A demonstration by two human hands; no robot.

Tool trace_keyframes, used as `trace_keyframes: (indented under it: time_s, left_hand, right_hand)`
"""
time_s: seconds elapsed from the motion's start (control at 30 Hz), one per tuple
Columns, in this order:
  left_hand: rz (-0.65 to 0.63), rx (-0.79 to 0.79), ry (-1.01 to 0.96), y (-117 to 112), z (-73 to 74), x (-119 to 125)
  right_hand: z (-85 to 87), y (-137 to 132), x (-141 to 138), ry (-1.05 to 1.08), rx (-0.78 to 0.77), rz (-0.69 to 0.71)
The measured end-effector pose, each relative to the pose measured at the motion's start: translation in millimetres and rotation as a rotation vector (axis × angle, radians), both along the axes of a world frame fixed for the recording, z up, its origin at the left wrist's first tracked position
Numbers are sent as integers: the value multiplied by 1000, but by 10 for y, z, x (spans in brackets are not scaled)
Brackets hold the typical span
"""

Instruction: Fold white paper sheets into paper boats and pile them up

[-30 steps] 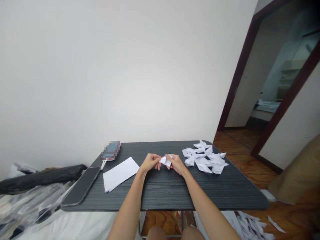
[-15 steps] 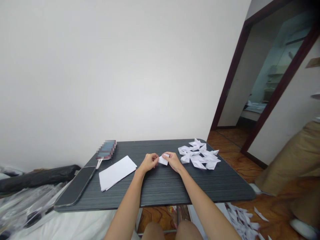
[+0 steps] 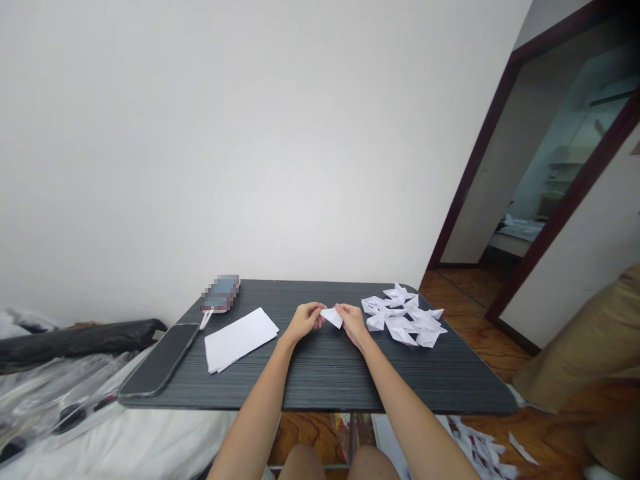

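A small folded piece of white paper [image 3: 333, 317], roughly triangular with its point downward, is held above the middle of the dark table [image 3: 325, 380]. My left hand [image 3: 306, 321] pinches its left corner. On the other side my right hand [image 3: 351, 321] grips the right corner between thumb and fingers. Just right of that hand lies a cluster of several folded white paper boats [image 3: 403, 317]. To the left of my left hand rests a short stack of white paper sheets [image 3: 241, 340].
A phone [image 3: 160, 360] lies at the table's left edge, with a blurred-out device [image 3: 220, 293] and white cable behind it. Below on the right, more folded paper [image 3: 480, 447] covers the floor. A person's tan trouser leg [image 3: 580, 347] stands at the right. A white wall rises behind the table.
The paper between my hands has gone from a squarish shape to a triangular one. Both hands stay on it, and the whole view has shifted slightly.
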State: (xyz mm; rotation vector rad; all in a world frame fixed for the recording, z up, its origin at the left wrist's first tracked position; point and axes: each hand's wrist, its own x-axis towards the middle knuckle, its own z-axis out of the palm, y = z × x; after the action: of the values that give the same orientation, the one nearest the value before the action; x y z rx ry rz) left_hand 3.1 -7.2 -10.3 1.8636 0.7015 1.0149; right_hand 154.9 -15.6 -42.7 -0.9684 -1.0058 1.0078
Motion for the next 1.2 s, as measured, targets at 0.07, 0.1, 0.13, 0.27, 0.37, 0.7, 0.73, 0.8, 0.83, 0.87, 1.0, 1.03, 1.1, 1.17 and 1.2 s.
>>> trace_keyframes:
  time_s: [0.07,0.1,0.13,0.27,0.37,0.7,0.73,0.8,0.83,0.87,1.0,1.03,1.1,1.17,1.2]
  left_hand:
    - [-73,-117,-117,16,-3,18]
    - [-88,-151,-159,22,-2,23]
    - [-90,-170,-186,26,-1,26]
    - [9,-223,-237,41,1,20]
    - [80,-266,-264,54,-2,13]
    - [179,-232,-231,88,-33,32]
    - [190,-218,-227,92,-35,36]
    - [212,-197,-213,98,-35,44]
    - [219,-190,-207,99,-34,48]
    - [221,-184,-205,100,-33,53]
    - [222,-167,-208,98,-22,70]
    - [228,-166,-206,96,-19,73]
    - [244,-168,-206,92,-15,79]
    - [252,-168,-209,88,-14,85]
    - [252,-167,-210,86,-15,87]
  right_hand:
    - [23,-8,-8,47,6,-14]
    - [35,-17,-13,54,13,-13]
    - [47,-30,-18,47,24,-9]
    - [78,-79,-34,-100,62,11]
    - [88,-96,-35,-185,80,34]
    - [120,-131,5,-393,210,-38]
    - [121,-129,4,-390,219,-34]
    - [114,-119,-4,-346,196,1]
    - [106,-111,-10,-316,175,25]
    - [98,-104,-17,-285,157,48]
    - [83,-90,-31,-235,146,91]
    - [87,-93,-31,-237,149,90]
    - [102,-104,-30,-240,153,81]
    - [117,-116,-30,-237,156,70]
    - [123,-120,-31,-239,157,68]
